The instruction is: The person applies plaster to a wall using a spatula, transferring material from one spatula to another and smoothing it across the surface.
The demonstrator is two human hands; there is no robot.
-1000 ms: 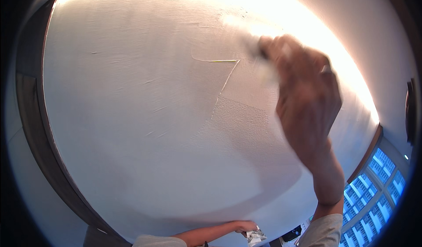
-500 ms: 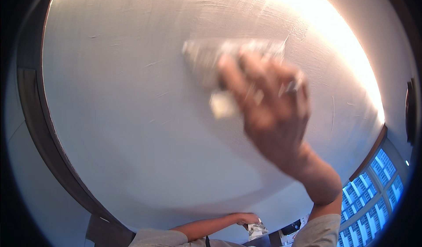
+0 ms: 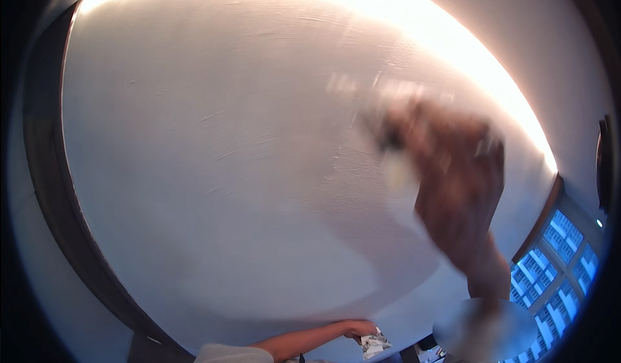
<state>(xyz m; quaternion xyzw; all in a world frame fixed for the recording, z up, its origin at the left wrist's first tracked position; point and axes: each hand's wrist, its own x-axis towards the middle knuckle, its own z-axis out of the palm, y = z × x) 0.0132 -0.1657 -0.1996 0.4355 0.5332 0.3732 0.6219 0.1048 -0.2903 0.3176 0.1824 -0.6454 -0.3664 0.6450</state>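
My right hand (image 3: 459,175), blurred by motion, is closed round a wide putty knife (image 3: 394,91) in front of a pale wall (image 3: 194,246). The knife's blade is smeared and faint, and its pale handle end shows below my fingers. At the lower edge, my left hand (image 3: 357,328) grips a flat, plaster-smeared blade-like tool (image 3: 375,345); its exact kind is hard to make out. Rough ridges and streaks of plaster mark the wall, mostly in its upper part and left of my right hand.
A bright strip of light (image 3: 453,33) runs along the wall's upper and right edge. Dark trim (image 3: 48,162) borders it on the left. To the lower right is a window (image 3: 550,266) with a building outside. A pale round blur lies over my right forearm.
My right hand has moved to the right with the putty knife, whose blade now shows narrower and more blurred. The left hand has shifted slightly left and down in view.
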